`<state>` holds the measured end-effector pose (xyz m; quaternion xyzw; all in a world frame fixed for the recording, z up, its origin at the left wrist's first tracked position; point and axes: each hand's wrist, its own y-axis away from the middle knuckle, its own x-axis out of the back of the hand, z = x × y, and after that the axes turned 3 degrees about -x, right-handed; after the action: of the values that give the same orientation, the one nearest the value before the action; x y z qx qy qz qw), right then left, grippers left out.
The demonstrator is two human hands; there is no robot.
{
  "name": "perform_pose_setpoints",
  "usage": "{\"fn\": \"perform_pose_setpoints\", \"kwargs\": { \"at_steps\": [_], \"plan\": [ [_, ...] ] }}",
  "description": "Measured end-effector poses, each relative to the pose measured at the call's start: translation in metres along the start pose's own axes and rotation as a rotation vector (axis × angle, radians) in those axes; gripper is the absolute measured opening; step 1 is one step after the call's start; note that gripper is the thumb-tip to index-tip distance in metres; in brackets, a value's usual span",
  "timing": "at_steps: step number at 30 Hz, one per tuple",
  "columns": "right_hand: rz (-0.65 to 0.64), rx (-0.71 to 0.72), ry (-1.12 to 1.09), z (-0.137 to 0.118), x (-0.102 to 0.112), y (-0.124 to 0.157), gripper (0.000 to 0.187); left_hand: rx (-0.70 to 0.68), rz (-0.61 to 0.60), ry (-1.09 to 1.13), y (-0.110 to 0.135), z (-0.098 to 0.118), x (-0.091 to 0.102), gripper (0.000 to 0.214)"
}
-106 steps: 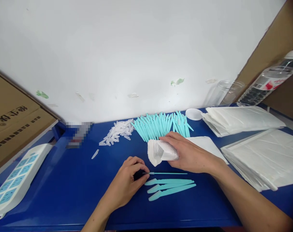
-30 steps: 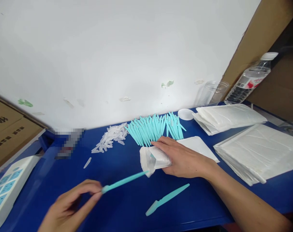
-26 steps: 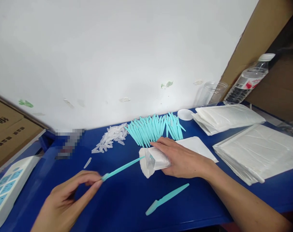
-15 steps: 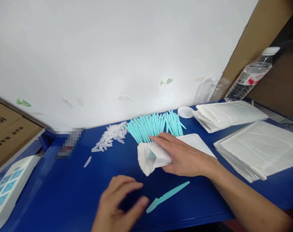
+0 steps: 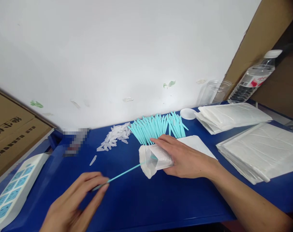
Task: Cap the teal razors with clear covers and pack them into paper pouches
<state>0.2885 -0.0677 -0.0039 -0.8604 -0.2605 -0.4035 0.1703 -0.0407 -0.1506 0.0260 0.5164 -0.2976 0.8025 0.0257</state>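
Note:
My right hand [image 5: 182, 158] holds a small white pouch [image 5: 152, 159] on the blue table [image 5: 141, 199], its mouth facing left and propped open. My left hand [image 5: 75, 201] pinches the end of a thin teal plastic tool [image 5: 122, 175] between thumb and fingers. The tool's far tip is at the pouch's mouth. Behind the pouch lies a fanned pile of the same teal tools [image 5: 158, 127]. Left of that pile sits a heap of small clear plastic caps [image 5: 115, 137].
Stacks of white pouches [image 5: 256, 149] fill the right side, with another stack [image 5: 231, 116] behind. A white lid [image 5: 188, 113], a clear jar [image 5: 214, 91] and a water bottle [image 5: 255, 75] stand at the back right. A white and blue power strip [image 5: 12, 190] and cardboard box [image 5: 10, 129] are at left.
The teal tools that lay before me have gone one by one; my left hand picked up the last one and now holds it with its tip at the pouch's mouth.

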Motion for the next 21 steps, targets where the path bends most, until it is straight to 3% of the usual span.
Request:
{"fn": "perform_pose_setpoints", "kwargs": {
  "at_steps": [3, 5, 8, 9, 10, 13, 17, 21],
  "plan": [
    [0.023, 0.046, -0.029, -0.008, 0.005, 0.0, 0.092, -0.219, -0.066, 0.01, -0.04, 0.032, -0.002, 0.022],
    [0.067, 0.098, -0.063, -0.017, 0.013, 0.0, 0.093, -0.276, 0.039, 0.06, -0.059, 0.057, -0.006, 0.036],
    [0.224, 0.166, -0.137, -0.037, 0.028, -0.003, 0.094, -0.119, 0.372, 0.216, -0.069, 0.088, -0.007, 0.047],
    [0.302, 0.164, -0.162, -0.045, 0.032, -0.004, 0.094, -0.047, 0.423, 0.27, -0.07, 0.095, -0.007, 0.054],
    [0.386, 0.149, -0.183, -0.052, 0.033, -0.005, 0.094, 0.013, 0.423, 0.313, -0.071, 0.101, -0.008, 0.063],
    [0.552, 0.114, -0.19, -0.065, 0.027, -0.007, 0.109, 0.118, 0.207, 0.363, -0.081, 0.11, -0.012, 0.089],
    [0.549, 0.056, -0.12, -0.058, 0.002, -0.006, 0.132, 0.174, 0.133, 0.318, -0.101, 0.107, -0.018, 0.063],
    [0.594, -0.01, -0.038, -0.048, -0.017, -0.006, 0.121, 0.035, 0.108, 0.131, -0.107, 0.094, -0.019, 0.054]
  ]
}}
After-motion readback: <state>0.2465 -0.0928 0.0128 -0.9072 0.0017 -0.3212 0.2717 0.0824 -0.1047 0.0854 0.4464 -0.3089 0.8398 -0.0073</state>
